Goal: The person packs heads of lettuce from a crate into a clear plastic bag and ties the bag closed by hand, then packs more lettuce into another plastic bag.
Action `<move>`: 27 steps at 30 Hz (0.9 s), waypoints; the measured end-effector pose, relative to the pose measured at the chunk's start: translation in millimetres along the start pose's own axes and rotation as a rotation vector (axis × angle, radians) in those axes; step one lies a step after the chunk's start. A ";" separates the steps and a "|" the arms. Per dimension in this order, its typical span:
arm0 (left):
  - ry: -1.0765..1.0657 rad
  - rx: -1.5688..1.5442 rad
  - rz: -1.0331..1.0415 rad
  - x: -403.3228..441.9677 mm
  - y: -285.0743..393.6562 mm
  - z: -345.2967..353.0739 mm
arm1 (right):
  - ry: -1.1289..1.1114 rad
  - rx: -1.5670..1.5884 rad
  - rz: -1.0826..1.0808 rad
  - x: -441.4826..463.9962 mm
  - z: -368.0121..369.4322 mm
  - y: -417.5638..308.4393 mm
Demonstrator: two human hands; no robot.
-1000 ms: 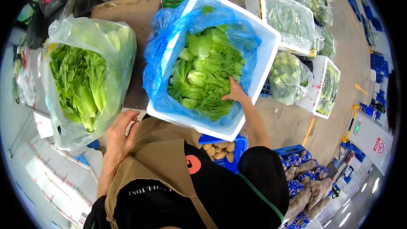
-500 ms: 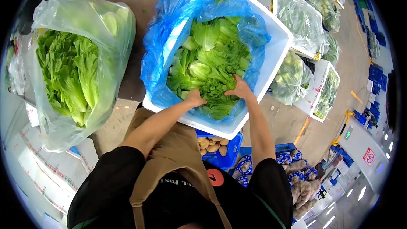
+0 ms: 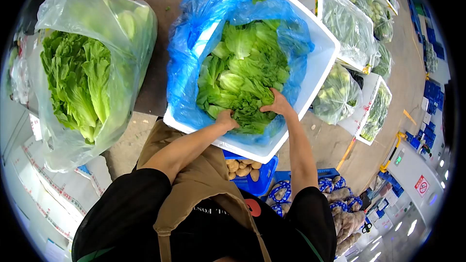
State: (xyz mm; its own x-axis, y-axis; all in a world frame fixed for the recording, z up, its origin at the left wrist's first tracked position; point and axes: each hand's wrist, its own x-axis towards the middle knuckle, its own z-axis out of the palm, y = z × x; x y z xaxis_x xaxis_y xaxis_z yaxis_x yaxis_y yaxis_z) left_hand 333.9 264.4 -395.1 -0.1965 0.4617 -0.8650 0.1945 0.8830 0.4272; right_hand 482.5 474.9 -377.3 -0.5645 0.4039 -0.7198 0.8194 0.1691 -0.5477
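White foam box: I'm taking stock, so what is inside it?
The white foam box holds a blue plastic liner and leafy greens, with the left hand and right hand touching them. The box's floor and anything beneath the top layer are covered.

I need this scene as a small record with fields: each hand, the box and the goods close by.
Left hand: touching loose lettuce
Right hand: touching the same lettuce
White box: lined with blue plastic, holds this lettuce
To its left: open clear bag with leafy greens
Near the body: potatoes in blue crate
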 end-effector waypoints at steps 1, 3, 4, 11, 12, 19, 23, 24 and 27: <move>0.013 0.010 -0.044 0.3 5.4 0.7 | 0.017 -0.030 0.002 3.5 0.7 1.2; 0.034 0.028 -0.135 -0.6 15.3 4.1 | 0.049 -0.090 0.012 7.9 4.6 5.6; 0.012 0.020 -0.112 -1.0 11.6 4.5 | 0.037 -0.058 0.006 4.7 4.5 2.7; 0.036 -0.036 -0.051 -10.1 -3.8 7.0 | 0.011 -0.037 -0.003 -12.2 -4.6 1.2; 0.056 -0.063 -0.040 -8.8 -1.9 6.4 | 0.016 -0.044 0.022 -7.8 -4.9 3.6; -0.044 0.083 -0.074 2.9 0.9 11.9 | -0.156 -0.065 0.059 -10.0 -13.6 -23.4; 0.087 -0.015 0.046 -18.4 1.4 18.3 | -0.103 -0.112 -0.018 -31.6 -25.3 -34.8; 0.145 -0.013 0.103 -30.1 9.8 12.9 | -0.072 -0.153 -0.037 -38.8 -27.9 -38.7; 0.082 0.014 0.131 -39.1 34.8 -9.6 | 0.023 -0.176 -0.069 -45.6 -31.9 -34.8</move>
State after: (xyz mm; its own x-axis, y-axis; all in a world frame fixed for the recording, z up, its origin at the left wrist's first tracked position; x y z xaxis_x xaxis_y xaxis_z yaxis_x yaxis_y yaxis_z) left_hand 339.1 277.9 -343.9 -0.2466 0.5785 -0.7775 0.2366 0.8140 0.5305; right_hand 482.9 479.3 -311.8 -0.6192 0.4058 -0.6723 0.7847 0.3510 -0.5109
